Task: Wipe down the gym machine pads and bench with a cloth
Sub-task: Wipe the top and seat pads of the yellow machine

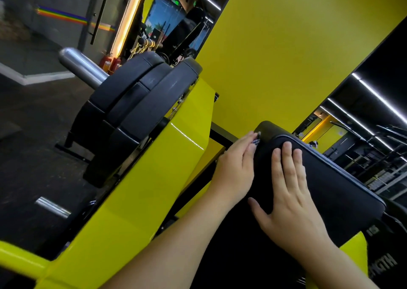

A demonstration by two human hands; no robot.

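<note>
Hands first: your right hand [288, 191] lies flat on the black padded vinyl cushion with grey piping [326, 178], fingers straight and slightly apart, thumb spread out toward the near left over the cushion's near edge. Your left hand [236, 167] presses against the cushion's left side, just beside the right one, and its fingers hold a small patterned blue-and-white cloth [256, 140] against the rounded far-left corner of the pad. Only a scrap of that cloth shows past your fingertips, so you cannot tell how much of it is bunched under the palm or exactly how the fingers curl around it.

The cushion slopes from its far-left corner down toward the near right, and a black metal bar [222, 134] runs out from behind it to the left. Left of your forearms sits the glossy yellow steel frame of the machine [141, 178], running from the near left corner up toward the middle. On the frame's far side hang three thick black rubber weight plates [136, 103], stacked touching each other on a polished chrome sleeve [81, 65] that pokes out to the far left. A second short chrome peg [52, 206] shows lower on the left, near the dark floor [33, 134]. Behind the cushion rises a broad yellow wall panel [297, 46], with mirrored views of racks and ceiling light strips to its right, and two red fire extinguishers [110, 62] stand far off past the plates.
</note>
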